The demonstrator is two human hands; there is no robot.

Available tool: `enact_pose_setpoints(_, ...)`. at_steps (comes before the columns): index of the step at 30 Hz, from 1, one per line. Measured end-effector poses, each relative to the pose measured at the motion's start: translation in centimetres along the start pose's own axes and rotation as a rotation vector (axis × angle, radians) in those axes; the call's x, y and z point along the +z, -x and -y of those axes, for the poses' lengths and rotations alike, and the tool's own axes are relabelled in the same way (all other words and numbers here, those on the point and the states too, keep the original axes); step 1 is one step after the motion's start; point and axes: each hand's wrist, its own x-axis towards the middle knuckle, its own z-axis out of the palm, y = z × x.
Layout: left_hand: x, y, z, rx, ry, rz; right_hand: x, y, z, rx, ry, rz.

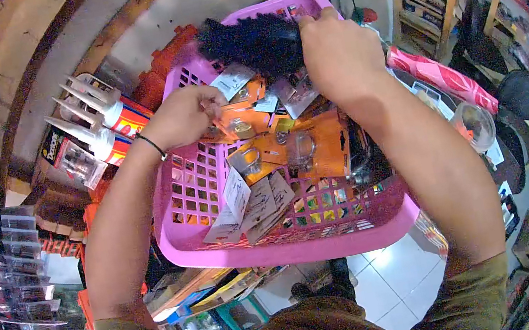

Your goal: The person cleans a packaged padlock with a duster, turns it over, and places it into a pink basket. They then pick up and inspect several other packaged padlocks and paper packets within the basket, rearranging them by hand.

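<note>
A pink plastic basket [334, 245] with lattice walls holds several orange-carded packs [327, 144] with clear blisters and some white paper cards [260, 204]. My left hand [190, 116] is inside its left part, fingers pinched on an orange pack [230, 125]. At the far right side, my right hand [343, 50] is closed around one end of a black bristly brush [250, 40], which lies across the far part of the basket. The fingertips of my right hand are partly hidden.
White-nozzled sealant tubes [96, 120] stand left of the basket, near red-orange plastic bins [172, 54]. A pink patterned roll [442, 79] and a clear round container [475, 126] are on the right. Hanging packs [11, 263] line the left; white floor tiles [396, 283] show below.
</note>
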Motion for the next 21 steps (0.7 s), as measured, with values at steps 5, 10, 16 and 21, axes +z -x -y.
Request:
enact_pose_setpoints(5,1.8,0.4,0.2,0.016,0.052,-0.066,0.0,-0.1,0.0,0.010,-0.018,-0.021)
enact_pose_setpoints(10,1.6,3.7,-2.1,0.000,0.010,-0.455,0.2,-0.6,-0.4,-0.006,-0.022,-0.046)
enact_pose_setpoints(16,0.3,12.7,-5.9,-0.067,0.275,-1.043,-3.0,0.3,0.4,-0.072,0.003,-0.022)
enact_pose_setpoints(21,3.8,20.0,-9.2,0.088,0.481,-1.225,-9.3,4.0,-0.8,0.010,-0.064,-0.044)
